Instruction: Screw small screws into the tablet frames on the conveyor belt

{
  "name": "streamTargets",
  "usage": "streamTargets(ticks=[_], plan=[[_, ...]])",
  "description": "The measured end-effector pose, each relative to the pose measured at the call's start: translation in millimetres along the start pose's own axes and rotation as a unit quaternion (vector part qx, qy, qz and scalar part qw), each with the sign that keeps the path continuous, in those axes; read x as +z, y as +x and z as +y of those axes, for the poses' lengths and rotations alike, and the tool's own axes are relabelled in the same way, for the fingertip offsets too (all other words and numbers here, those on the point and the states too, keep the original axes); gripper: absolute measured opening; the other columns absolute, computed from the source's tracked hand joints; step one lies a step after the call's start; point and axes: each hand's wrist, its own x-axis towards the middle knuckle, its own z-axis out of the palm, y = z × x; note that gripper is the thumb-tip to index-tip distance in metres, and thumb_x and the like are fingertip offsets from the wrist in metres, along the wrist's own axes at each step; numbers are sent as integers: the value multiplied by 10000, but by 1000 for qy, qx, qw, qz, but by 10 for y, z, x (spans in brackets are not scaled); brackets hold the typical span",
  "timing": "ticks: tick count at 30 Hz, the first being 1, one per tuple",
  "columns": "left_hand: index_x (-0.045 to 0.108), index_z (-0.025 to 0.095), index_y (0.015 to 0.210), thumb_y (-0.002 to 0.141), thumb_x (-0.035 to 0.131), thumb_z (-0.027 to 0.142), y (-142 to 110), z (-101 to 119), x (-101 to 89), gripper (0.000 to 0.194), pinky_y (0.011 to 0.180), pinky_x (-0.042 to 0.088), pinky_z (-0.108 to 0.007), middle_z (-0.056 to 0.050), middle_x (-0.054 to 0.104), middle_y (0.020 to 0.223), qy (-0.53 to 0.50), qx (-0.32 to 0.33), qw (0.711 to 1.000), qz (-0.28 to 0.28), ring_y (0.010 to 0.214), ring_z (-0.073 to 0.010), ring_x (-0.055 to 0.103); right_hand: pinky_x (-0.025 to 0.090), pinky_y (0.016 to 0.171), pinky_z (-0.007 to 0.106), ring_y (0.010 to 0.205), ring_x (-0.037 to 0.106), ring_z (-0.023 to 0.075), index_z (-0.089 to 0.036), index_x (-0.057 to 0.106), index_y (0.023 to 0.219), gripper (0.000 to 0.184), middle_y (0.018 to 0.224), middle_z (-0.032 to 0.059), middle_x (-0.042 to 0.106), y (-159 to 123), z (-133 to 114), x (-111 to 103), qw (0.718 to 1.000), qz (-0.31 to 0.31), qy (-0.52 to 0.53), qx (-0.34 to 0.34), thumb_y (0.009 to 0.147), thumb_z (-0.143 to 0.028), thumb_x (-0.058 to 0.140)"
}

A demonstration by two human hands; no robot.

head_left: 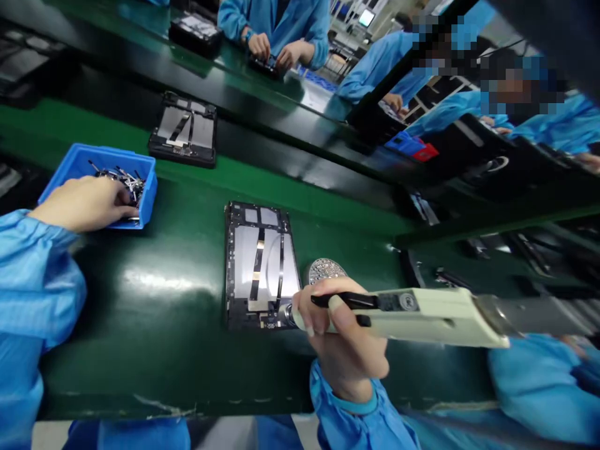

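Note:
My left hand (91, 203) reaches into a blue bin (149, 194) of small metal and black parts (129, 178). Its fingers are bent down among them, and what they pinch, if anything, is hidden. My right hand (344, 331) is wrapped round a pale green electric screwdriver (435, 315) with a black lever. The tool lies nearly level, its nose at the lower right corner of an opened tablet (265, 262). Inside the tablet are a grey battery and dark ribbon cables. Partly behind my right hand stands a round dish (325, 269) of tiny screws.
A second opened tablet (185, 128) lies farther back on the green bench (154, 350). Beyond a dark raised rail (281, 156), a co-worker's hands (276, 53) handle a small part. More co-workers sit at the right, and a blue sleeve (539, 381) is close at lower right.

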Motion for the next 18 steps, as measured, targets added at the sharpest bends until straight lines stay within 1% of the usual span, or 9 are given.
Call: streamTargets(ticks=[2,4,6,8,12,14,16,17,18], plan=[[772,131,1090,878,781,352,11,39,35,307,1014,528,-442,-41,712,907,-23,-10,999,23,985,-295,700,442,466,286,420,467,123,-236,755,896,175,493,-67,460,-24,16,3,1000,-6,-2,12,896,-410,742],[783,119,1033,860,807,295,-17,90,16,248,1040,517,-450,-5,664,820,-48,-21,998,41,991,-280,696,452,485,289,434,474,124,-236,751,910,170,501,-66,464,-48,46,-5,1000,-12,-3,24,903,-405,734],[790,114,994,847,824,274,-60,129,-22,220,1073,496,-480,9,640,791,-73,-26,995,62,1036,-287,689,455,497,289,447,488,126,-235,746,920,170,510,-66,465,-67,75,-19,999,-14,-6,34,909,-403,730],[795,113,980,842,827,283,-102,141,-57,222,1102,470,-515,12,643,809,-94,-28,991,89,1109,-306,676,457,503,292,456,501,129,-232,735,911,177,515,-66,467,-79,95,-32,999,-11,-13,40,909,-408,730],[795,107,1061,865,768,367,-198,93,-149,326,1139,406,-591,21,684,936,-114,-41,983,141,1256,-345,620,456,485,293,440,508,129,-223,699,859,215,509,-72,484,-79,94,-40,998,-33,-29,34,895,-431,741],[779,112,1138,896,699,430,-268,91,-241,407,1146,372,-623,25,705,1011,-113,-48,975,186,1305,-361,587,453,471,289,433,515,129,-223,685,831,246,503,-74,495,-73,85,-34,998,-40,-36,39,879,-452,759],[762,121,1194,936,605,478,-357,183,-347,468,1150,355,-617,28,712,1025,-114,-38,962,245,1313,-354,580,457,471,289,438,523,131,-226,679,816,266,501,-76,500,-69,84,-26,997,-35,-39,50,862,-468,778],[758,121,1202,951,565,491,-407,283,-388,487,1148,362,-591,27,712,1000,-123,-16,954,271,1286,-332,598,459,472,288,439,524,130,-227,678,814,263,501,-78,501,-69,90,-24,997,-34,-38,53,860,-463,783],[762,115,1182,959,540,495,-462,426,-409,492,1138,384,-548,24,712,956,-142,20,946,292,1226,-299,633,460,476,287,440,523,129,-228,678,814,256,501,-79,499,-72,99,-23,997,-35,-37,53,864,-456,782]])
